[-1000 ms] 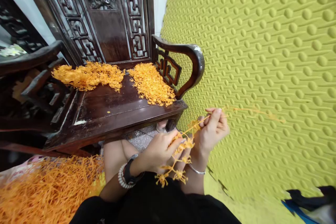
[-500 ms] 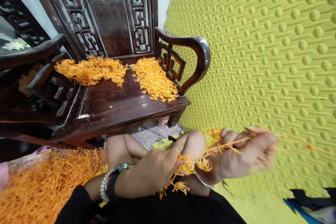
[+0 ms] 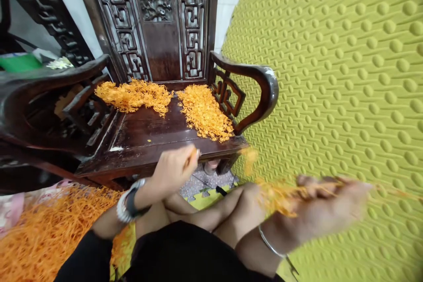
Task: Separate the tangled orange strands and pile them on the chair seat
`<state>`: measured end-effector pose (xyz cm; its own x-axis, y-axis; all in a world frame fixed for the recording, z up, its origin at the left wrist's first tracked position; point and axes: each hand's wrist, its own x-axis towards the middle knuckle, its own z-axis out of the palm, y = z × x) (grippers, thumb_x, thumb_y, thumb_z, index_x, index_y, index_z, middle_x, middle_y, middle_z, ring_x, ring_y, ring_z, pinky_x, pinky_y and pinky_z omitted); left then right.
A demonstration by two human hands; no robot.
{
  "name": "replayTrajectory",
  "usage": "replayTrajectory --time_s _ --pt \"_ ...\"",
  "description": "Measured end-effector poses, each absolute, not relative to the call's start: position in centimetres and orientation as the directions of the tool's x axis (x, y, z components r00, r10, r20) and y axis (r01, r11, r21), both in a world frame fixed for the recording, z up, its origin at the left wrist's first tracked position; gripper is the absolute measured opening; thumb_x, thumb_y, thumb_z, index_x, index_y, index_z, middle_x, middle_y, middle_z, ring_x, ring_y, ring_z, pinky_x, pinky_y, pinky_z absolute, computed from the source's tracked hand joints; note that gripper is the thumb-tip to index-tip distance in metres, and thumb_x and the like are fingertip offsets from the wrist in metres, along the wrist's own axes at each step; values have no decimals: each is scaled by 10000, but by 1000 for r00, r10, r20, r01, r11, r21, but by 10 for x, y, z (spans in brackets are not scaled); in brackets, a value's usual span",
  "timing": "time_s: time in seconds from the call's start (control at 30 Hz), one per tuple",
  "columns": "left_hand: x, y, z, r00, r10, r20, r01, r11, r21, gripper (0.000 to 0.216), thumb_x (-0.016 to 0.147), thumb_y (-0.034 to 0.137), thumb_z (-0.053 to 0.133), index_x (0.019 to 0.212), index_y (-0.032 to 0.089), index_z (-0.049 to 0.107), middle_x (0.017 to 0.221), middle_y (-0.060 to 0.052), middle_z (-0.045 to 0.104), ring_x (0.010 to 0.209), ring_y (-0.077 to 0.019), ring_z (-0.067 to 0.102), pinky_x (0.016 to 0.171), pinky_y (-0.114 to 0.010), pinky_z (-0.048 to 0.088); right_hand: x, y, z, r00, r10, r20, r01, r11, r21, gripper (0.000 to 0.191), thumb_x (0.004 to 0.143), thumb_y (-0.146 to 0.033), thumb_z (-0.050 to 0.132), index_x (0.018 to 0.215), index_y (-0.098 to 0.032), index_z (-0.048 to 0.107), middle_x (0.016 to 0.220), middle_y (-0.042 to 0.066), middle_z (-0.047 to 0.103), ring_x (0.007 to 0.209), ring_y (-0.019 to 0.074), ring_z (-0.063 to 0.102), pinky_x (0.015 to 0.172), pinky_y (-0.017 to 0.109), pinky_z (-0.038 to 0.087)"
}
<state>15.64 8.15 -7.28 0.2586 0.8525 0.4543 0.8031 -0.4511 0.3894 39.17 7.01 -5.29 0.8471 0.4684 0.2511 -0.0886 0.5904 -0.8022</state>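
Two hands apart. My left hand (image 3: 173, 168) is raised near the chair seat (image 3: 148, 134) front edge, fingers pinched on a small orange bit, wrist bent back. My right hand (image 3: 325, 211) is stretched out low to the right, motion-blurred, closed on an orange strand bundle (image 3: 280, 194) over my knee. Two orange piles (image 3: 201, 110) sit on the seat, a bigger heap (image 3: 49, 233) at lower left.

Carved wooden chair (image 3: 155, 132), green mat (image 3: 330, 75)
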Motion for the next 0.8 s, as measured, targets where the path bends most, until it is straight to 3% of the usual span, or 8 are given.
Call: replayTrajectory --time_s 0.07,0.17,0.3,0.4,0.5,0.6,0.7,0.8 --pt "169 133 -61 208 847 489 835 -414 362 303 967 300 299 930 160 565 755 -35 599 635 -144 547 597 -259 372 383 85 -60 834 472 286 -128 670 -731 286 904 -393 531 689 -204 527 453 -89 284 379 66 267 432 205 355" --pt "187 218 -62 209 871 445 867 -376 328 368 957 228 301 1251 132 500 1117 -145 589 946 -230 591 812 -340 445 370 98 -70 711 665 227 -348 614 -708 273 871 -408 566 714 -204 476 471 -113 252 376 52 205 397 189 253" --pt "200 286 -77 135 957 258 922 -217 322 494 901 198 457 1384 109 407 1421 -237 362 1340 -414 289 1031 -606 293 362 96 -70 640 751 164 -467 550 -692 245 835 -395 606 778 -210 457 499 -112 314 392 54 248 393 182 199" --pt "205 280 -76 165 935 313 852 -296 432 481 914 258 473 1361 88 428 1488 -217 290 1413 -380 166 1112 -601 177 361 95 -67 667 714 211 -401 583 -707 219 824 -379 610 806 -204 480 463 -105 387 409 68 320 421 189 250" --pt "212 233 -66 395 840 371 469 -532 705 394 958 355 384 1259 135 516 1386 -152 470 1336 -246 387 1117 -434 295 358 99 -65 680 683 267 -293 587 -755 198 840 -374 586 823 -198 497 464 -88 469 421 76 393 463 205 313" --pt "218 175 -59 747 615 254 -13 -369 929 406 898 450 495 1194 175 529 1131 -118 644 1049 -198 613 912 -350 482 354 102 -63 630 723 283 -273 547 -791 192 854 -377 566 833 -200 495 489 -71 533 436 85 459 494 213 360" --pt "217 138 -55 784 604 143 22 -257 966 399 768 373 684 1074 153 553 870 -52 648 791 -148 605 763 -293 483 355 99 -61 522 821 229 -355 454 -817 188 854 -379 571 852 -204 504 499 -66 547 440 85 473 470 198 359" --pt "208 129 -55 810 583 71 57 -198 979 190 834 316 585 907 141 607 864 -39 618 791 -124 554 792 -278 443 363 93 -61 370 905 209 -374 351 -858 177 853 -371 585 858 -204 526 466 -69 525 389 69 407 423 181 324"
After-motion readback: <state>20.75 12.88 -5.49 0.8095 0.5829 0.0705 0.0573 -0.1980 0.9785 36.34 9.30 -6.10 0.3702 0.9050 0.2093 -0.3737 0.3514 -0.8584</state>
